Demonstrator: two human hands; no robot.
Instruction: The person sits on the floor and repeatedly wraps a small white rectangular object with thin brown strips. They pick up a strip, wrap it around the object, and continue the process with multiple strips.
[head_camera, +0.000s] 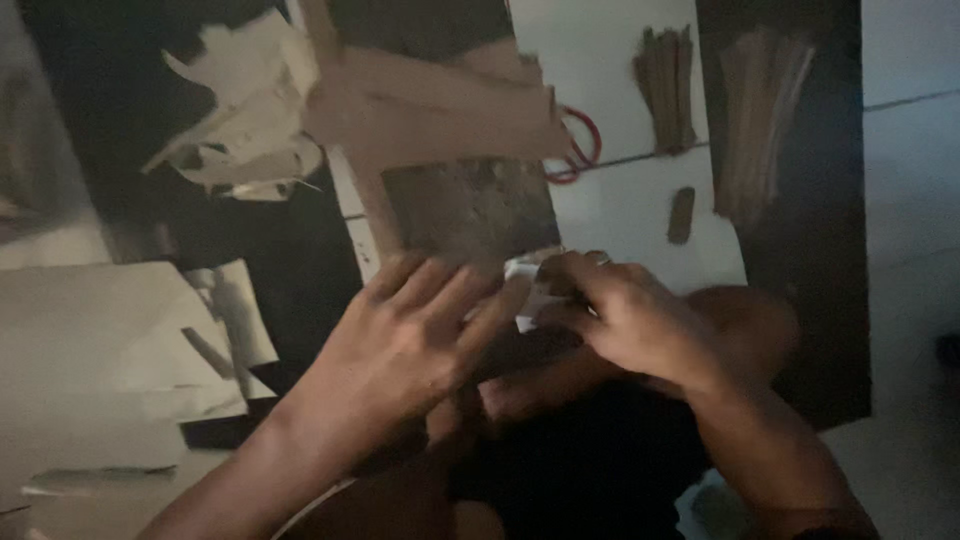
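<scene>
My left hand (405, 345) lies flat with fingers spread on the near edge of a dark rough square sheet (470, 205). My right hand (625, 315) pinches a small white scrap (527, 272) at the same edge, right beside my left fingertips. A brown cardboard piece (430, 105) with long strips lies over the far side of the dark sheet. Red-handled scissors (582, 145) poke out from behind the cardboard on the right.
Torn pale paper scraps (250, 95) are piled at the upper left, large pale sheets (100, 340) at the left. Two bundles of thin sticks (668, 85) (760, 115) and a small brown piece (681, 214) lie at the upper right on the white floor.
</scene>
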